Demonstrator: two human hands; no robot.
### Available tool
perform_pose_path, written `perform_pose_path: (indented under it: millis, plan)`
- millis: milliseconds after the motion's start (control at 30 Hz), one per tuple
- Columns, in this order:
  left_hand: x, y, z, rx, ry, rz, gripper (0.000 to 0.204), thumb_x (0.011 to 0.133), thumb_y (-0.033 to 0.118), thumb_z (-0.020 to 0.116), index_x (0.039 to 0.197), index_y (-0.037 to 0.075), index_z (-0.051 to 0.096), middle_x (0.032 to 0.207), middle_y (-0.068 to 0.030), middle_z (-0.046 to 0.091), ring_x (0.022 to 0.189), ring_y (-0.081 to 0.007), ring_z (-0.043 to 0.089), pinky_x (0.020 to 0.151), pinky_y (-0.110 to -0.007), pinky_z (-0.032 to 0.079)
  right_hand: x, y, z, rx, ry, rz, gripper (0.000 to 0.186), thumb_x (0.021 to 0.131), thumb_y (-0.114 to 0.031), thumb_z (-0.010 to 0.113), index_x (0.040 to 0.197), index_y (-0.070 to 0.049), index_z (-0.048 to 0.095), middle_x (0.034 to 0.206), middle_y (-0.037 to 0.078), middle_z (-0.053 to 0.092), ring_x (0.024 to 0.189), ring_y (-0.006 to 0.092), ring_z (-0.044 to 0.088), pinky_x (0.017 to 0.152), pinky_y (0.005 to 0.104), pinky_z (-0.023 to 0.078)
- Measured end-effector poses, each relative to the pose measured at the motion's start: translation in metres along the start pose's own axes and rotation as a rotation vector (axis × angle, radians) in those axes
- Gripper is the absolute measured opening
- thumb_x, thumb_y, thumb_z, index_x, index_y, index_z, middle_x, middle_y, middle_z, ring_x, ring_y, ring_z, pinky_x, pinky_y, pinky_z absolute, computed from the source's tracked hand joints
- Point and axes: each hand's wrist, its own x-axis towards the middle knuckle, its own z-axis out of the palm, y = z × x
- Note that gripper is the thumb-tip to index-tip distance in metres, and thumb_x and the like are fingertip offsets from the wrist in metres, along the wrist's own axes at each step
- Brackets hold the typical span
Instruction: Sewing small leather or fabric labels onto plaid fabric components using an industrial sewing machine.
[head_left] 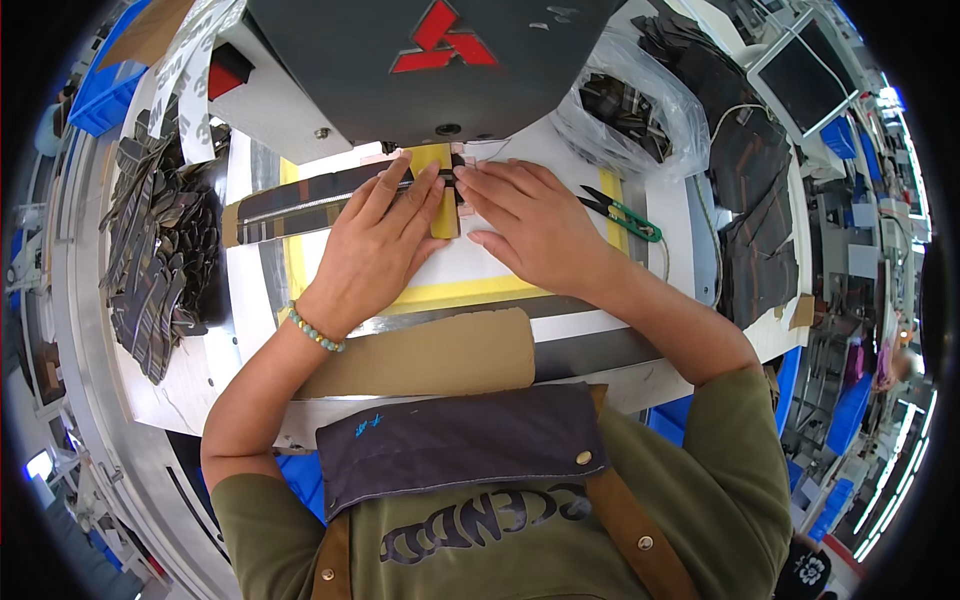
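Beneath the dark head of a sewing machine (420, 85), both my hands rest with fingers stretched out. My left hand (370, 245) lies flat over the right end of a dark striped fabric strip (300, 205), its fingertips by a yellow strip (445, 215). The fabric runs out to the left from under that hand. My right hand (540, 225) touches a small dark piece beside the yellow strip with its fingertips, thumb held apart. The machine head hides the needle area. Green-handled thread snips (632, 220) lie just right of my right hand.
A heap of striped fabric pieces (160, 250) sits at the left. Dark fabric (755, 220) lies along the right edge, near a clear plastic bag (650, 120) of pieces. Brown cardboard (440, 355) covers the table's near edge. A small screen (805, 75) stands far right.
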Motion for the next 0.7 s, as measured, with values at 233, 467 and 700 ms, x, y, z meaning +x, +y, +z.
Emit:
perform_pose_path:
  millis: [233, 467, 700]
  plan:
    - [0.002, -0.007, 0.001, 0.104, -0.067, 0.112, 0.063, 0.095, 0.032, 0.076, 0.145, -0.005, 0.063, 0.158, -0.017, 0.06, 0.146, -0.0383, 0.054, 0.115, -0.048, 0.05, -0.001, 0.01, 0.003, 0.155, 0.072, 0.147, 0.058, 0.097, -0.03, 0.078, 0.142, 0.003, 0.063, 0.146, 0.016, 0.064, 0.138, 0.0343, 0.058, 0.115, 0.0499, 0.047]
    - [0.026, -0.023, 0.007, 0.14, -0.078, 0.124, 0.06, 0.097, 0.031, 0.074, 0.145, -0.003, 0.063, 0.153, -0.0152, 0.063, 0.14, -0.0343, 0.056, 0.116, -0.045, 0.05, 0.015, 0.038, 0.004, -0.056, 0.064, 0.13, 0.061, 0.1, -0.036, 0.074, 0.14, 0.008, 0.061, 0.146, 0.021, 0.061, 0.13, 0.0396, 0.058, 0.114, 0.0504, 0.047]
    - [0.028, -0.024, 0.009, 0.134, -0.042, 0.127, 0.057, 0.098, 0.034, 0.073, 0.143, 0.0, 0.064, 0.147, -0.0125, 0.067, 0.137, -0.0304, 0.059, 0.116, -0.043, 0.05, 0.017, 0.037, -0.001, -0.083, 0.045, 0.097, 0.057, 0.1, -0.035, 0.075, 0.135, 0.009, 0.064, 0.143, 0.02, 0.062, 0.123, 0.0383, 0.06, 0.112, 0.0496, 0.049]
